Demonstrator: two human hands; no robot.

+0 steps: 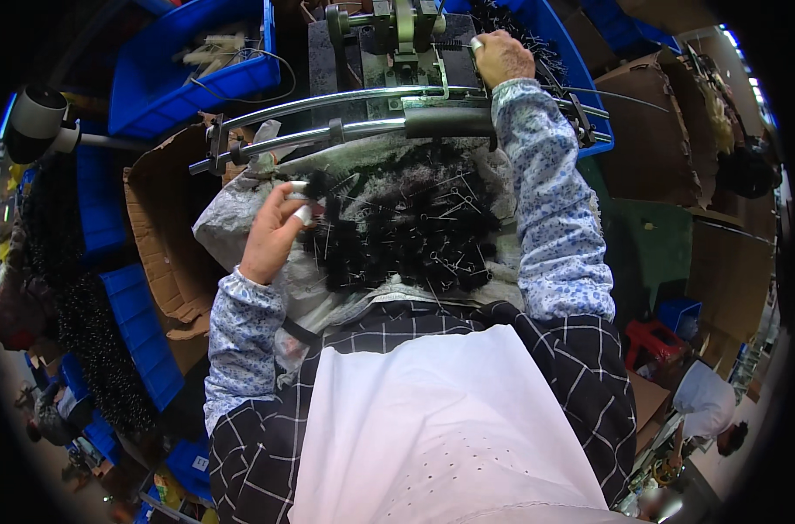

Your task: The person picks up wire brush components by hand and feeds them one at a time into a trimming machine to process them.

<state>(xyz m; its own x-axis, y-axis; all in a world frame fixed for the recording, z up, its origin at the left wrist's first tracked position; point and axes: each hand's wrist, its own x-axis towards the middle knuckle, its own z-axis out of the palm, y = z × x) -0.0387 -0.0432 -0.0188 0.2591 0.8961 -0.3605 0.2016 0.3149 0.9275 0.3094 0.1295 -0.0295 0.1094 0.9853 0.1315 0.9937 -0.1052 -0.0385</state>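
Note:
My left hand (271,236), with white covers on its thumb and forefinger, pinches a small black wire brush (317,185) beside the cloth's far left edge. Up at the machine (404,39), my right hand (505,59) is closed, knuckles up, a white cover on one fingertip. A thin dark ridged piece (454,44) runs from the machine to that fingertip; whether the fingers grip it is hidden. Below the machine, many black-bristled brushes (415,223) with thin wire stems and looped ends lie piled on a pale, dirty cloth (227,218) over my lap.
Two curved metal rails (327,131) cross in front of the machine. A blue bin (166,96) with pale pieces stands far left; another blue bin (589,96) with black brushes stands behind my right arm. Cardboard (166,227) flanks the left side. Other people sit at both edges.

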